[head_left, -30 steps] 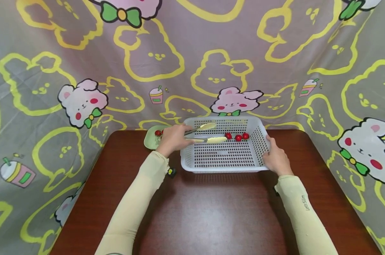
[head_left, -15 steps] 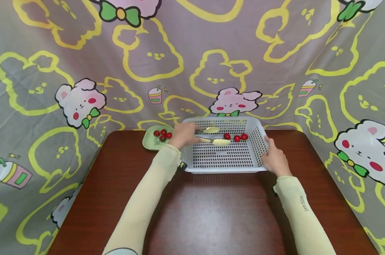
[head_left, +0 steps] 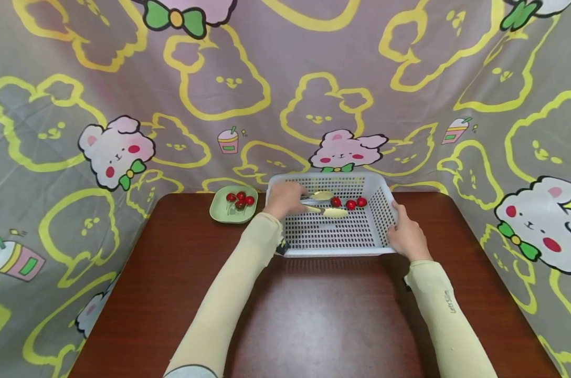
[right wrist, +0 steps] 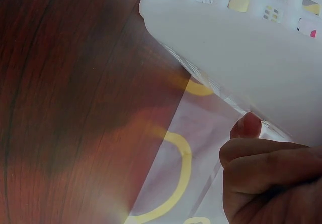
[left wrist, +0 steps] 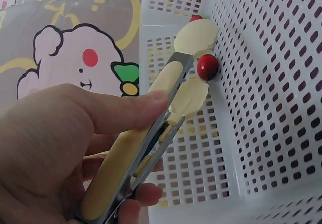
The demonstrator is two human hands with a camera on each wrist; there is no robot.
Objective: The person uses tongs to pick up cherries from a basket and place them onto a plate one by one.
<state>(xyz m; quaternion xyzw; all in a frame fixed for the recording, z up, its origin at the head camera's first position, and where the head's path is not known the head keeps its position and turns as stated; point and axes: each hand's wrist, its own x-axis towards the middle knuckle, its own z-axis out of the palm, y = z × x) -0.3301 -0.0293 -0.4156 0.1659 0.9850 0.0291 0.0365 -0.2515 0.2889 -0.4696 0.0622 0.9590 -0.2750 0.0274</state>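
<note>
On the table [head_left: 314, 315], the white basket [head_left: 337, 252] looks light and slightly flexible, best held by its rim, where the right hand [head_left: 410, 233] grips its right end. The green plate [head_left: 219, 213] beside it seems stiff, easiest by the edge. The left hand [head_left: 285, 199] holds the tongs [left wrist: 165, 78], probably springy, by the handles, tips parted inside the basket. Three red fruits [head_left: 350, 205] there, four on the plate, look light, slick and bruisable; cup them gently round the middle.

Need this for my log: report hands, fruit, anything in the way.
Left hand holds tongs, tips apart. Right hand grips basket. Three red fruits inside, none clasped; more on plate. No obstruction seen.
</note>
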